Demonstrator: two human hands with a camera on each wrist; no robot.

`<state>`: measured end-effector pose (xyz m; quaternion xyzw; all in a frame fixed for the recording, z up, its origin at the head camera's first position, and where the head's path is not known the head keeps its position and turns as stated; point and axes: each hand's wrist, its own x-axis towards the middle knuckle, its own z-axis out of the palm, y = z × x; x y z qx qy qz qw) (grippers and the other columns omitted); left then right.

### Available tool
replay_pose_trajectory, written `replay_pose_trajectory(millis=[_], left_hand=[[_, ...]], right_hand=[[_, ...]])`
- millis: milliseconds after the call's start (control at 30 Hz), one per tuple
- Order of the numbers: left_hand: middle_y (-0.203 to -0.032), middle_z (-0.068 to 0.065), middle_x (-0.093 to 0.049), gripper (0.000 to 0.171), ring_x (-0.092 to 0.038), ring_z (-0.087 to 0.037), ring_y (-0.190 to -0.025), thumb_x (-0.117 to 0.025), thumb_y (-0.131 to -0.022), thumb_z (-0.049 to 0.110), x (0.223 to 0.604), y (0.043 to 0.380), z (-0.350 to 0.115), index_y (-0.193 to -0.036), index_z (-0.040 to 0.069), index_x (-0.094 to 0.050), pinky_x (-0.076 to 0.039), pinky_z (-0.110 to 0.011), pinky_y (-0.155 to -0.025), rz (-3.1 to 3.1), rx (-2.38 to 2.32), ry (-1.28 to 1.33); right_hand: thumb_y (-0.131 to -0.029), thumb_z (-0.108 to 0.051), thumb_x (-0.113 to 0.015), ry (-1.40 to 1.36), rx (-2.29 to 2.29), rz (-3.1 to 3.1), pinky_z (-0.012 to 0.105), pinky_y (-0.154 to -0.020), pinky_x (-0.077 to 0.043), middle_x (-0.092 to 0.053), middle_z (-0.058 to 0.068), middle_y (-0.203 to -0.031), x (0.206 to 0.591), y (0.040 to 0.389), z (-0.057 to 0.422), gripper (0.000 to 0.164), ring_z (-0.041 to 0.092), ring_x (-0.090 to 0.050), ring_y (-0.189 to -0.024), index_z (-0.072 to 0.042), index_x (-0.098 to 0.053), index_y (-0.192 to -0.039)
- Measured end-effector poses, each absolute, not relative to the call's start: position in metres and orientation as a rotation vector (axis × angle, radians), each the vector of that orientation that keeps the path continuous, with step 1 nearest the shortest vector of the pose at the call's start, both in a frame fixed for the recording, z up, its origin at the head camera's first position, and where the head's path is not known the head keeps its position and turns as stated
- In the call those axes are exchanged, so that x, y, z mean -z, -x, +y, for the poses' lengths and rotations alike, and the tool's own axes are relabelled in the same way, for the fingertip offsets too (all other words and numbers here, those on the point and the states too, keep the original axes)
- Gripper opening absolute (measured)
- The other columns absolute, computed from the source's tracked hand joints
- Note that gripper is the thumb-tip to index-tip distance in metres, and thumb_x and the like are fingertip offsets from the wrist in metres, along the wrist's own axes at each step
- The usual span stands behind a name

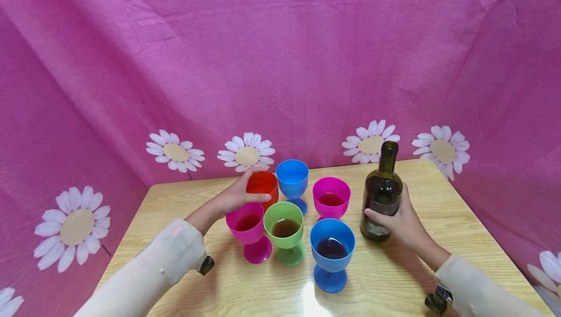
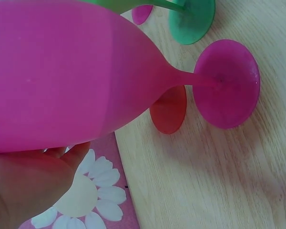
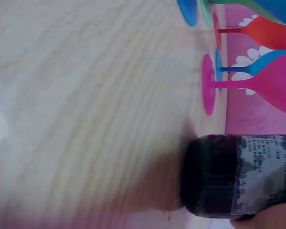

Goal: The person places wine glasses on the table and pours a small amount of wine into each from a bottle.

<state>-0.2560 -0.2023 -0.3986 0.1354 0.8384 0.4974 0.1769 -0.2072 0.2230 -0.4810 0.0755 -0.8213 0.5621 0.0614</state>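
My left hand holds the red goblet by its bowl, thumb on the near side; most of its fingers are hidden. A pink goblet with dark liquid stands just in front and fills much of the left wrist view, where the red goblet's foot shows behind it. On the right, a dark green glass bottle is upright and uncapped, and my right hand grips its lower body. The right wrist view shows the bottle's printed label and base; whether that base touches the table, I cannot tell.
A green goblet, a front blue goblet and a right pink goblet hold dark liquid. At the back stands another blue goblet. A pink daisy-print cloth hangs behind the wooden table.
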Motion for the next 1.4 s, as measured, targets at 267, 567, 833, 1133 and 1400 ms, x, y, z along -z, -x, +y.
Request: replay_pose_trajectory(millis=[267, 567, 833, 1133, 1400], left_hand=[[-0.144, -0.013, -0.052, 0.082, -0.049, -0.034, -0.134, -0.076, -0.093, 0.03, 0.401, 0.257, -0.203, -0.158, 0.018, -0.028, -0.053, -0.048, -0.102, 2.37, -1.407, -0.373], [-0.145, -0.014, -0.052, 0.082, -0.048, -0.035, -0.134, -0.076, -0.093, 0.029, 0.401, 0.259, -0.203, -0.158, 0.017, -0.027, -0.052, -0.05, -0.104, 2.366, -1.412, -0.402], [-0.144, -0.013, -0.052, 0.083, -0.048, -0.034, -0.134, -0.077, -0.093, 0.03, 0.399, 0.258, -0.202, -0.158, 0.018, -0.027, -0.052, -0.049, -0.103, 2.37, -1.405, -0.386], [-0.145, -0.013, -0.052, 0.082, -0.048, -0.034, -0.134, -0.077, -0.093, 0.031, 0.401, 0.258, -0.203, -0.158, 0.018, -0.028, -0.051, -0.05, -0.104, 2.38, -1.387, -0.376], [-0.144, -0.011, -0.053, 0.082, -0.049, -0.032, -0.134, -0.077, -0.092, 0.033, 0.401, 0.259, -0.203, -0.158, 0.02, -0.028, -0.05, -0.05, -0.105, 2.392, -1.382, -0.363]], right_hand=[[-0.089, -0.022, -0.083, -0.296, -1.631, -2.528, 0.075, -0.109, -0.032, -0.039, 0.027, -0.151, 0.472, 0.221, 0.222, 0.103, 0.049, -0.042, -0.134, -0.016, -0.01, -0.16], [-0.08, -0.016, -0.09, -0.474, -1.396, -2.527, 0.064, -0.1, -0.043, -0.055, 0.024, -0.139, 0.444, 0.243, 0.222, 0.103, 0.045, -0.059, -0.119, -0.017, -0.023, -0.158], [-0.074, -0.011, -0.092, -0.608, -1.193, -2.547, 0.066, -0.098, -0.046, -0.06, 0.026, -0.134, 0.412, 0.26, 0.217, 0.098, 0.046, -0.062, -0.116, -0.012, -0.034, -0.153], [-0.07, -0.008, -0.093, -0.777, -1.009, -2.571, 0.058, -0.095, -0.048, -0.057, 0.021, -0.133, 0.386, 0.279, 0.209, 0.095, 0.039, -0.06, -0.112, -0.007, -0.04, -0.149], [-0.067, -0.007, -0.094, -0.914, -0.896, -2.581, 0.053, -0.093, -0.048, -0.063, 0.017, -0.125, 0.373, 0.292, 0.198, 0.093, 0.035, -0.059, -0.112, -0.011, -0.045, -0.146]])
